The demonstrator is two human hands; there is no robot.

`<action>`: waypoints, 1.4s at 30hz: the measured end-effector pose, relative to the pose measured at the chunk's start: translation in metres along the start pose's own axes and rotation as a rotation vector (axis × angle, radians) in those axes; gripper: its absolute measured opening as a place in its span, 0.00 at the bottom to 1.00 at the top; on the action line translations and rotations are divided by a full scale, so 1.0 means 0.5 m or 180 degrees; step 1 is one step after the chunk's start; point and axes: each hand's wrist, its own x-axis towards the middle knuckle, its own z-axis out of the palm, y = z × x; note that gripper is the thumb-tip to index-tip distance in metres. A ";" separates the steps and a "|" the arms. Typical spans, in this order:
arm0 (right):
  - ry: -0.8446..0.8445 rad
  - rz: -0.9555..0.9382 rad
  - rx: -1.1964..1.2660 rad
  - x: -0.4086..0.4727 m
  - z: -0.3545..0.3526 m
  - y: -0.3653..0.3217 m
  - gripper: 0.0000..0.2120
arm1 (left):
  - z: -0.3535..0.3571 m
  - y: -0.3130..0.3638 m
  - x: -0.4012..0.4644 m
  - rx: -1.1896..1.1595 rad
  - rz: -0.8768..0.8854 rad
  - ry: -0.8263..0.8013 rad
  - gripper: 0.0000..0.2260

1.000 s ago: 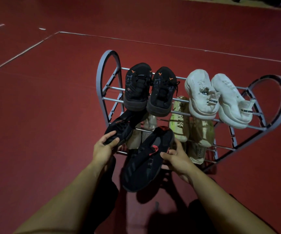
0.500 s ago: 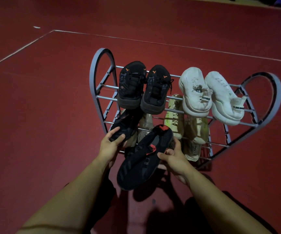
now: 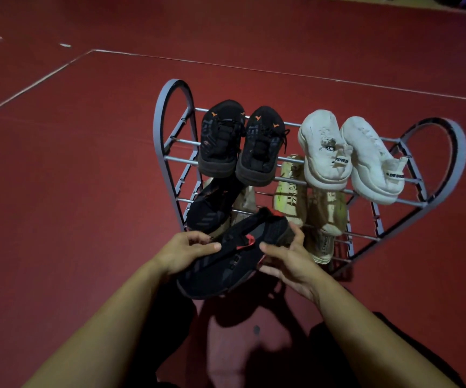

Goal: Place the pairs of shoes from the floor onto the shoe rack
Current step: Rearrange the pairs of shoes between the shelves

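Black shoe (image 3: 234,261) (two-handed grip) before rack (image 3: 170,152)

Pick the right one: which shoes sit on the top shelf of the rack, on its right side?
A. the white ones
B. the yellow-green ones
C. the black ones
A: the white pair rests on the top bars of the shoe rack at its right side, beside the black pair.

Black shoe (image 3: 234,256) with red accent, white pair (image 3: 349,155), grey rack (image 3: 170,113), red floor (image 3: 72,191).
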 end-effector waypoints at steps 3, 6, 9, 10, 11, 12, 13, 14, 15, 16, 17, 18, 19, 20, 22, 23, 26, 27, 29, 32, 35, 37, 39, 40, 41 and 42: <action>0.0659 -0.0043 0.0077 0.011 0.007 -0.013 0.32 | -0.025 -0.017 -0.009 -0.0032 0.0032 -0.0086 0.10; 0.0442 0.0184 -0.0180 0.012 0.001 -0.016 0.32 | -0.047 -0.024 -0.019 0.0077 -0.0034 -0.0095 0.09; 0.0022 0.0415 -0.0244 -0.011 -0.001 -0.017 0.21 | -0.058 -0.025 -0.029 0.0142 -0.0298 -0.0180 0.15; -0.0055 0.0441 -0.0230 -0.016 -0.002 -0.018 0.20 | -0.065 -0.021 -0.036 -0.0005 -0.0409 -0.0213 0.18; -0.0133 0.0454 -0.0121 -0.020 -0.003 -0.020 0.20 | -0.074 -0.017 -0.043 -0.0335 -0.0532 -0.0239 0.21; -0.0184 0.0447 0.0043 -0.023 -0.003 -0.020 0.20 | -0.086 -0.013 -0.048 -0.0802 -0.0621 -0.0235 0.24; -0.0208 0.0448 0.0231 -0.027 -0.002 -0.019 0.21 | -0.100 -0.011 -0.051 -0.1350 -0.0649 -0.0175 0.28; -0.0210 0.0453 0.0418 -0.026 0.001 -0.015 0.21 | -0.112 -0.010 -0.054 -0.1888 -0.0629 -0.0053 0.32; -0.0237 0.0482 0.0607 -0.027 0.010 -0.010 0.22 | -0.120 -0.012 -0.055 -0.2399 -0.0549 0.0129 0.35; -0.0287 0.0517 0.0760 -0.030 0.023 -0.004 0.22 | -0.122 -0.017 -0.056 -0.2827 -0.0423 0.0389 0.37; -0.0371 0.0554 0.0897 -0.032 0.040 0.004 0.22 | -0.118 -0.026 -0.056 -0.3115 -0.0295 0.0712 0.38; -0.0468 0.0563 0.0998 -0.035 0.061 0.012 0.22 | -0.110 -0.032 -0.058 -0.3309 -0.0156 0.1000 0.37; -0.0574 0.0557 0.1079 -0.037 0.086 0.020 0.23 | -0.100 -0.038 -0.059 -0.3454 -0.0023 0.1260 0.35; -0.0703 0.0521 0.1143 -0.038 0.112 0.028 0.23 | -0.087 -0.040 -0.061 -0.3587 0.0108 0.1439 0.33; -0.0976 0.0370 0.1242 -0.037 0.167 0.043 0.19 | -0.056 -0.037 -0.065 -0.3706 0.0328 0.1499 0.33; -0.1058 0.0299 0.1265 -0.036 0.192 0.049 0.17 | -0.038 -0.033 -0.068 -0.3734 0.0425 0.1367 0.34; -0.1217 0.0169 0.1291 -0.023 0.255 0.068 0.18 | 0.000 -0.026 -0.071 -0.3765 0.0682 0.0903 0.37; -0.1194 0.0128 0.1173 -0.018 0.270 0.071 0.19 | 0.001 -0.024 -0.067 -0.3773 0.0688 0.0884 0.37; -0.0992 0.0075 0.0706 -0.002 0.280 0.066 0.21 | -0.016 -0.025 -0.054 -0.3817 0.0657 0.0999 0.37; -0.0318 0.0268 0.0072 0.058 0.260 0.054 0.34 | -0.053 -0.029 -0.030 -0.3942 0.0648 0.1140 0.37; 0.0074 0.0546 -0.0343 0.117 0.243 0.042 0.39 | -0.074 -0.029 -0.031 -0.3990 0.0507 0.1057 0.32; 0.0214 0.0742 -0.0504 0.145 0.250 0.038 0.38 | -0.084 -0.037 -0.033 -0.3958 0.0448 0.0983 0.32; 0.0124 0.0841 -0.0550 0.168 0.259 0.042 0.33 | -0.092 -0.045 -0.035 -0.3887 0.0395 0.0971 0.32; 0.0058 0.0810 -0.0527 0.175 0.263 0.045 0.29 | -0.095 -0.046 -0.035 -0.3848 0.0380 0.0961 0.32; 0.0052 0.0716 -0.0506 0.181 0.265 0.050 0.25 | -0.098 -0.049 -0.035 -0.3817 0.0374 0.0971 0.32; 0.0113 0.0602 -0.0547 0.186 0.261 0.057 0.22 | -0.101 -0.050 -0.035 -0.3789 0.0376 0.0988 0.32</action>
